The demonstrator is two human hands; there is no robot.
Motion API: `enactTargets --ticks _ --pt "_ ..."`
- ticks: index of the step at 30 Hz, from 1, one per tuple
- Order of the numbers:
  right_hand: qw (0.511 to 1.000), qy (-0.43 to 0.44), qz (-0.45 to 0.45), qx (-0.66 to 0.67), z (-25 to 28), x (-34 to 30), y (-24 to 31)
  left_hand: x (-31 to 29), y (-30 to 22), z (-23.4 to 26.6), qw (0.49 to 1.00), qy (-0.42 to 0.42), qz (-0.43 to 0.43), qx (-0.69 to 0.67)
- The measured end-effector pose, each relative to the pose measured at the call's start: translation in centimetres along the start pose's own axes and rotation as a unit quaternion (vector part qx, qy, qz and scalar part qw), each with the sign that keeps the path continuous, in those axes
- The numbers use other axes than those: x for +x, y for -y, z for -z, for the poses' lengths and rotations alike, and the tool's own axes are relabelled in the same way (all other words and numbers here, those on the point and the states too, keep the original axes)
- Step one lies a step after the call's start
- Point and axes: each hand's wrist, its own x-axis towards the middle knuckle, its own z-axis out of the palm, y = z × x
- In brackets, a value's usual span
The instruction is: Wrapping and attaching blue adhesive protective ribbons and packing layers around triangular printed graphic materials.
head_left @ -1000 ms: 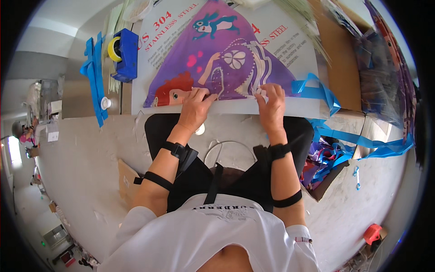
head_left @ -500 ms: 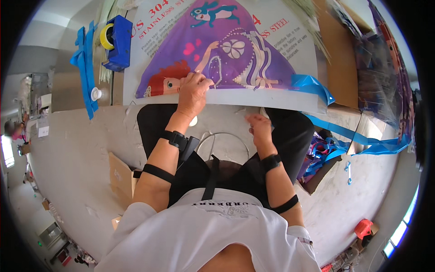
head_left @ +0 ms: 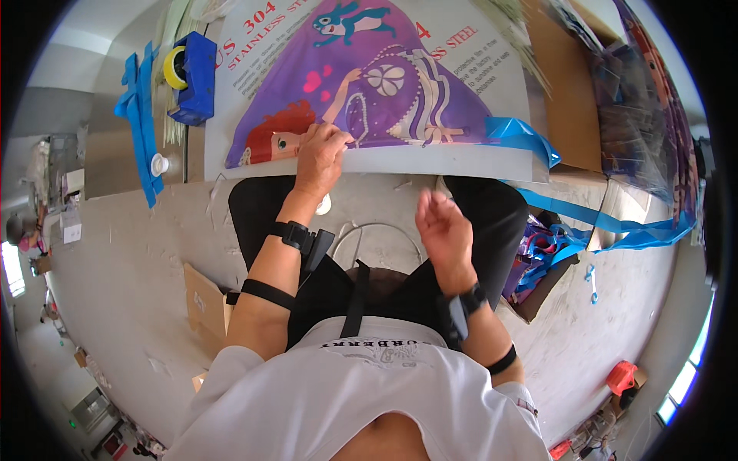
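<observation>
A purple triangular plastic sheet with cartoon prints, hearts and a pearl-like border lies on the worktable, its long edge toward me. My left hand rests on this near edge, left of its middle, with bent fingers closed on it. My right hand is raised off the table above my right thigh, palm up. Its fingers are curled together and slightly blurred; whatever may be between them cannot be made out. A blue ribbon lies folded at the sheet's right corner.
A blue tape dispenser with yellow tape stands at the left, beside blue ribbon strips and a white spool. Cardboard and clear plastic packs are at the right. Below, a box holds printed pieces and blue ribbon.
My right hand has turned palm up, and its wristband has rotated with it. My left hand stays on the sheet's near edge. The view has shifted slightly.
</observation>
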Motion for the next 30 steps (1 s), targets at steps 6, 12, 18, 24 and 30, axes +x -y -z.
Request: enactTargets --ticks 6,12,18,24,30 --pt "0.623 0.149 0.214 -0.738 -0.3 -1.4 0.9 1.1 0.2 -0.2 0.989 0.039 -0.103 0.103" --pt "0.355 0.153 0.524 -0.759 -3.9 3.9 1.5 2.9 -0.6 1.1 0.967 0.011 -0.186 0.171" --pt "0.291 0.121 0.465 -0.827 -2.8 6.6 0.8 1.1 -0.2 0.8 0.975 0.071 -0.166 0.13" --pt "0.272 0.074 0.463 -0.84 -1.9 6.2 1.5 -1.1 -0.9 2.9 0.975 0.142 -0.107 0.137" --pt "0.287 0.088 0.444 -0.844 -2.0 6.4 2.7 -5.1 5.0 5.3 0.968 0.103 0.175 0.145"
